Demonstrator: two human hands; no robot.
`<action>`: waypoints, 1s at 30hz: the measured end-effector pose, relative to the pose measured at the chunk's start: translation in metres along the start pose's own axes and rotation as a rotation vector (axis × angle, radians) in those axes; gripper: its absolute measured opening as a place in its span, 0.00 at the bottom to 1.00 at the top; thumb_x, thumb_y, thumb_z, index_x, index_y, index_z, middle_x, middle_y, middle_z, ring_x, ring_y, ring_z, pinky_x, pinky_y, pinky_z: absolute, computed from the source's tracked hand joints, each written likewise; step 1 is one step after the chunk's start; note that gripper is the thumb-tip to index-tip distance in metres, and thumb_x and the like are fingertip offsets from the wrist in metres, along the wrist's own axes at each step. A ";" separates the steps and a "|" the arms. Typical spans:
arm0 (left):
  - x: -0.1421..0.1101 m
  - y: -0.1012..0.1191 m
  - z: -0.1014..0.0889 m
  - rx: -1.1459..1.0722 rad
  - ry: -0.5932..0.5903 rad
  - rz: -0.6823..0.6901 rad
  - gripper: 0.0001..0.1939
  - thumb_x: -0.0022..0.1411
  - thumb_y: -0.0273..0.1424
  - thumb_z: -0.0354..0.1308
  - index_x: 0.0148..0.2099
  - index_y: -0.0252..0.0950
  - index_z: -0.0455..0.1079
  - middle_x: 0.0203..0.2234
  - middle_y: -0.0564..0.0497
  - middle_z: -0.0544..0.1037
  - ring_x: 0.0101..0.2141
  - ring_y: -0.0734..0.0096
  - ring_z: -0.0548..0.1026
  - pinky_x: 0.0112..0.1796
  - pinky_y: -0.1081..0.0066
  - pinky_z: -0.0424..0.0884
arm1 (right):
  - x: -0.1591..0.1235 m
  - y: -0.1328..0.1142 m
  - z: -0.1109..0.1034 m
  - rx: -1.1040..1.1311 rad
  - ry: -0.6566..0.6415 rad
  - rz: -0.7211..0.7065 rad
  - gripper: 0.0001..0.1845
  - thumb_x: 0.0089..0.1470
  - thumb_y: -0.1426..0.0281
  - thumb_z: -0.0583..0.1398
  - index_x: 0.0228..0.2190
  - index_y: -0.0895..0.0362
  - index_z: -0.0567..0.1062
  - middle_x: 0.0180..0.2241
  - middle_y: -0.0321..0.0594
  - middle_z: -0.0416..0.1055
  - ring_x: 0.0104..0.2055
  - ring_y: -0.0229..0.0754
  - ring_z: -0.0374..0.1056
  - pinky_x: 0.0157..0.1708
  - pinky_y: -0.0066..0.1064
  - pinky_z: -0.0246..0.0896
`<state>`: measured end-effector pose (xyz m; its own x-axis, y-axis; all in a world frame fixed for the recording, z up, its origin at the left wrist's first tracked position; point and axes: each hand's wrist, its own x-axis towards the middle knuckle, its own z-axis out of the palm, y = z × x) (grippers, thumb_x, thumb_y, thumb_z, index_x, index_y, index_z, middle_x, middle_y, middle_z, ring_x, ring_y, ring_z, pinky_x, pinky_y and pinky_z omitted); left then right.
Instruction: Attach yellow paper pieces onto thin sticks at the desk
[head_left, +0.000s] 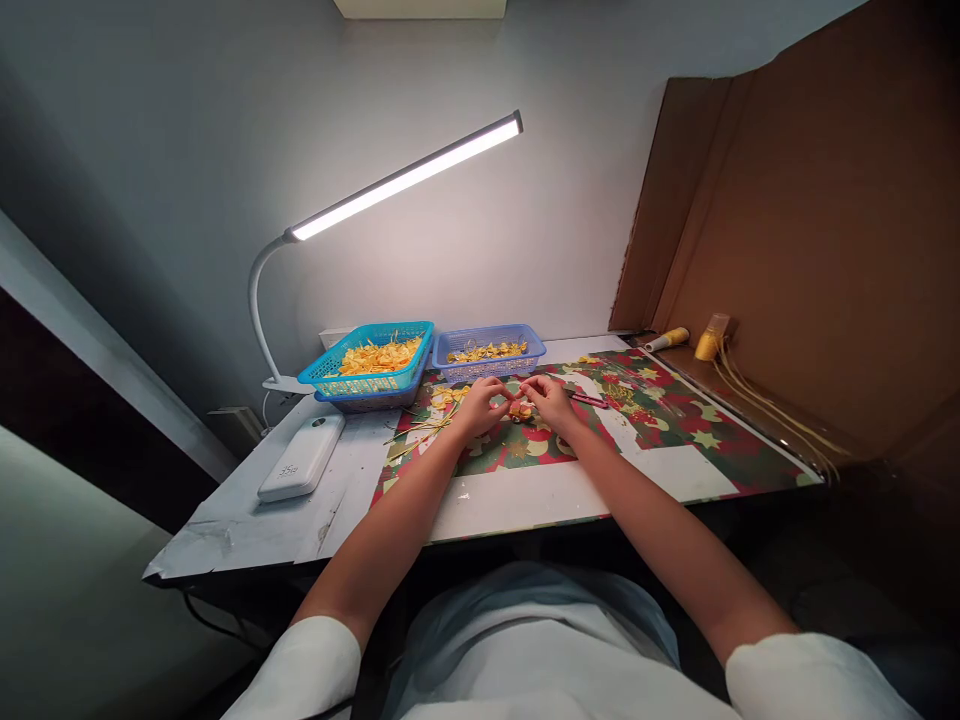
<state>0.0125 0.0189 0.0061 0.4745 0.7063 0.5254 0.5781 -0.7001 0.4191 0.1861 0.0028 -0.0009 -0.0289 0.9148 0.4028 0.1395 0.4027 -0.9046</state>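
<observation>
My left hand [484, 405] and my right hand [549, 400] meet over the patterned sheet [517, 452], their fingertips pinched close together. What the fingers hold is too small to make out. Just below the fingertips is a small yellow and brown petal-like piece [520, 411]; whether it hangs from the fingers or lies on the sheet I cannot tell. Yellow petal-shaped pieces [448, 397] and thin yellowish stems [421, 428] lie left of my left hand. A pink-handled tool [589, 399], its kind unclear, lies right of my right hand.
A turquoise basket [319, 378] of yellow-orange pieces sits stacked at the back left. Beside it stands a lilac basket [487, 368] with smaller pieces. A white power bank [302, 458], a lit lamp [409, 178], a yellow spool [706, 345] and a cardboard wall [810, 230] surround the work.
</observation>
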 end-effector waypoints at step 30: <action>-0.011 0.035 0.007 -0.118 0.050 -0.183 0.04 0.52 0.25 0.53 0.33 0.37 0.62 0.27 0.54 0.71 0.26 0.73 0.67 0.29 0.72 0.62 | -0.002 -0.009 -0.005 -0.040 0.108 0.048 0.10 0.45 0.61 0.57 0.22 0.55 0.68 0.20 0.36 0.69 0.21 0.37 0.62 0.22 0.29 0.58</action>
<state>0.0322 -0.0130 0.0096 0.3337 0.8187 0.4674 0.5687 -0.5702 0.5928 0.1898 -0.0027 0.0069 0.0849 0.9238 0.3734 0.1780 0.3547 -0.9179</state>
